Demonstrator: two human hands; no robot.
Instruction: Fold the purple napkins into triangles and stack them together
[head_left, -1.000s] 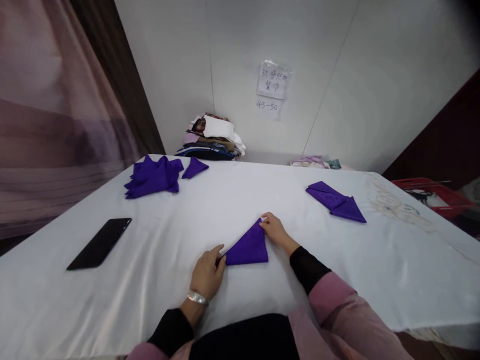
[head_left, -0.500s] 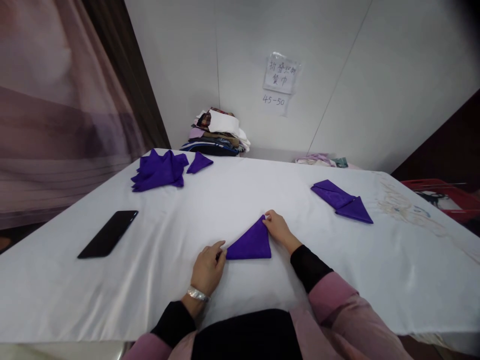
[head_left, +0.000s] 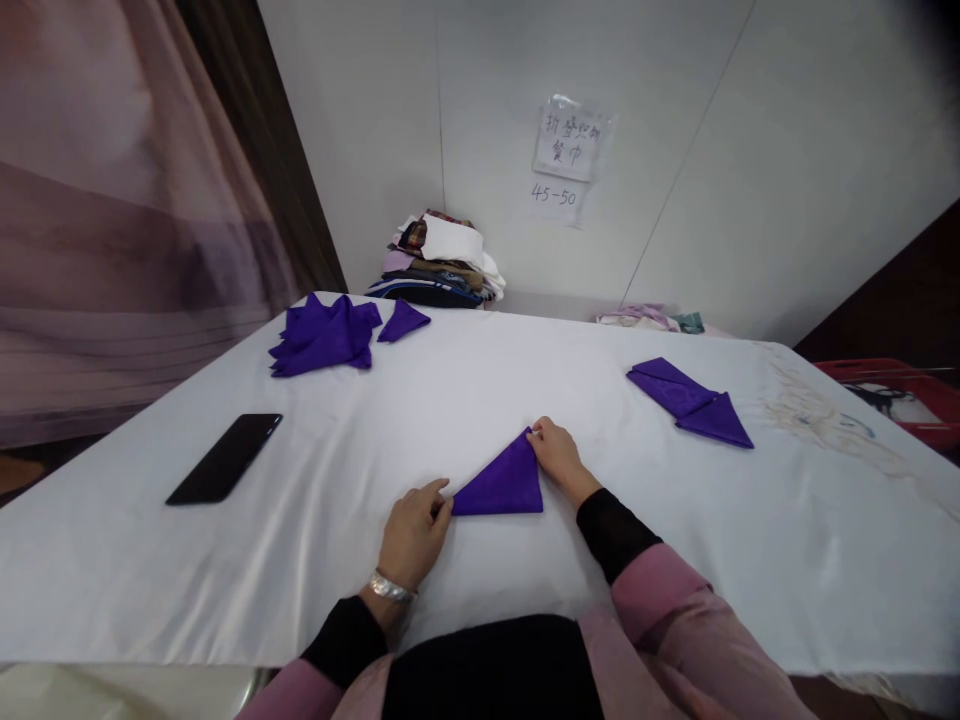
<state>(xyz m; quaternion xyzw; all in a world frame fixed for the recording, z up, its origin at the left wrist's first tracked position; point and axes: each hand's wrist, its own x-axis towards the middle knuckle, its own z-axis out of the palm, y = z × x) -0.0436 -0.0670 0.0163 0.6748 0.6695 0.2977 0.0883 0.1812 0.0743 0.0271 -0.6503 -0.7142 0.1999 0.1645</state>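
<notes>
Purple cloth (head_left: 504, 480), folded to a triangle, lies on table (head_left: 510, 365) R of black phone (head_left: 225, 458). R hand (head_left: 558, 453) pinches its far corner; L hand (head_left: 412, 530), btwn phone & cloth, touches its L corner, can't tell if pinching. Purple pile (head_left: 324, 338) beyond phone; folded purple pc. (head_left: 671, 388) well R of phone.

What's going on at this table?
Someone is handling a folded purple cloth, lying in a triangle on a white tablecloth. The left hand is at its left corner; the right hand pinches its far corner. More purple cloths lie around: a pile and a small piece far left, and a folded piece at right.
</notes>
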